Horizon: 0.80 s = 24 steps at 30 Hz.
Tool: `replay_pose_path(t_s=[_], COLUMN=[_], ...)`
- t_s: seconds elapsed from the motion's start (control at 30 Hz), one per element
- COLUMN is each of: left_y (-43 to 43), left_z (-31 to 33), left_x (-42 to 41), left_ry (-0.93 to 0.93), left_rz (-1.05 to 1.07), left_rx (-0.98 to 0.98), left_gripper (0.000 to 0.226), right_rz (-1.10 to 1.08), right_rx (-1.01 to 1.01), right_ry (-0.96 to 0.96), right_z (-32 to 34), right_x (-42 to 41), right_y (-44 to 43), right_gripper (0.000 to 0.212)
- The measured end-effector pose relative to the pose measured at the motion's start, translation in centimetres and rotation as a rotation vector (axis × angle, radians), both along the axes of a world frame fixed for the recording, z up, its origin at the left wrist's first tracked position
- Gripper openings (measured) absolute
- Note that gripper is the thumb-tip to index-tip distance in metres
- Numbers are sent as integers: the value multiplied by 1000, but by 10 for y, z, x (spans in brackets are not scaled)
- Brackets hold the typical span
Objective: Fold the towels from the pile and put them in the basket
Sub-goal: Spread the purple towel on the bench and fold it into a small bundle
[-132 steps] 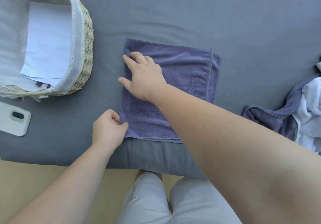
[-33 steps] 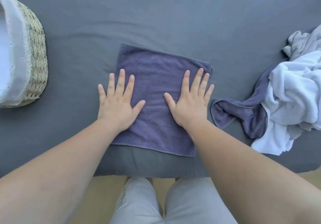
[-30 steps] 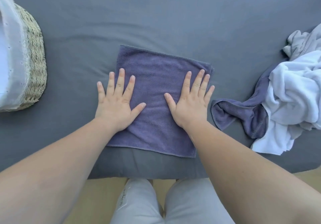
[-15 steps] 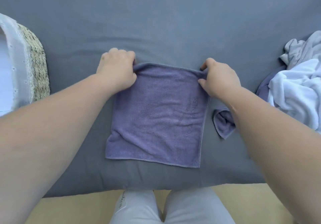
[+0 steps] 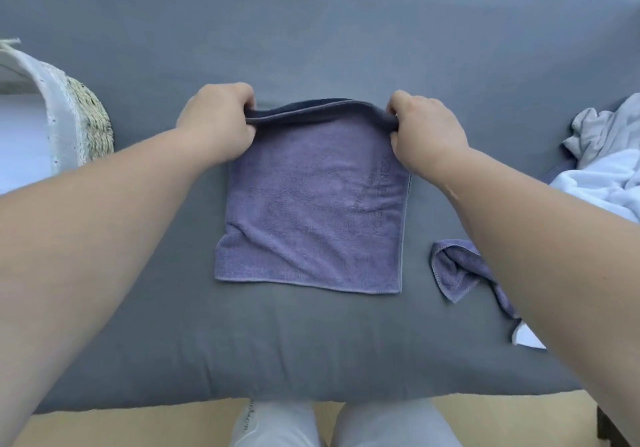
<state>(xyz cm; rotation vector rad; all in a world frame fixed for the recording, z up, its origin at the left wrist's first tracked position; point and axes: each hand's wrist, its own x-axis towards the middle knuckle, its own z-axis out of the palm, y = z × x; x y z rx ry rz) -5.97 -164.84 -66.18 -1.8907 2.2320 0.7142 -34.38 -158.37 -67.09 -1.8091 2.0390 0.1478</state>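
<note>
The towel (image 5: 311, 211) lies in the middle of the bed (image 5: 311, 37), nearer its front edge. The left hand (image 5: 218, 120) holds the towel's far left corner and the right hand (image 5: 426, 131) its far right corner, that edge raised off the bed. The basket (image 5: 86, 114) stands at the left, well apart. The pile (image 5: 602, 169) sits at the right; a loose towel end (image 5: 453, 270) from that side lies just beside the towel's near right corner, passing under the right forearm.

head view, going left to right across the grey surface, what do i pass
wicker basket → left hand gripping the far left corner → purple towel → right hand gripping the far right corner → pile of unfolded towels
</note>
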Motion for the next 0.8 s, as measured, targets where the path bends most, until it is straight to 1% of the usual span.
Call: replay_pose_path(t_s=[0.07, 0.1, 0.17, 0.2, 0.23, 0.27, 0.3, 0.37, 0.4, 0.43, 0.53, 0.6, 0.63, 0.7, 0.73, 0.8], left_y=[5, 5, 3, 2, 2, 5, 13, 40, 59, 79, 142, 172, 183, 194, 197, 199], left_z=[-2, -1, 3, 4, 5, 5, 3, -7, -11, -15, -21, -25, -28, -31, -32, -33], left_x=[5, 8, 12, 14, 15, 17, 19, 25, 28, 31, 36, 39, 41, 46, 47, 52], left_ry=[26, 60, 134, 170, 199, 217, 211, 177, 171, 172, 141, 117, 115, 100, 107, 220], left_rz=[15, 25, 80, 138, 209, 274, 312, 329, 350, 395, 561, 612, 600, 566, 594, 772], left_rx=[18, -32, -227, -317, -357, -342, -290, -197, -166, -137, -21, 65, 80, 106, 139, 296], left_gripper=[15, 15, 15, 19, 29, 38, 41, 38, 37, 38, 43, 41, 39, 43, 46, 43], right_rz=[35, 52, 32, 3, -28, -49, -58, -33, -4, 37, 199, 282, 299, 292, 276, 247], right_rx=[50, 33, -77, -128, -151, -140, -113, -86, -80, -70, -22, 62, 114, 192, 211, 221], right_ry=[31, 52, 65, 62, 66, 85, 112, 151, 150, 139, 56, 26, 35, 75, 88, 88], right_z=[-1, 0, 5, 8, 9, 9, 8, 6, 4, 3, -4, -12, -17, -30, -35, -40], right_x=[4, 4, 2, 1, 0, 0, 3, 15, 25, 36, 76, 96, 101, 104, 104, 103], right_y=[0, -1, -5, -7, -9, -8, -4, 12, 22, 33, 66, 87, 96, 110, 114, 117], right_gripper=[24, 21, 20, 22, 28, 38, 51, 74, 80, 83, 79, 81, 84, 90, 94, 101])
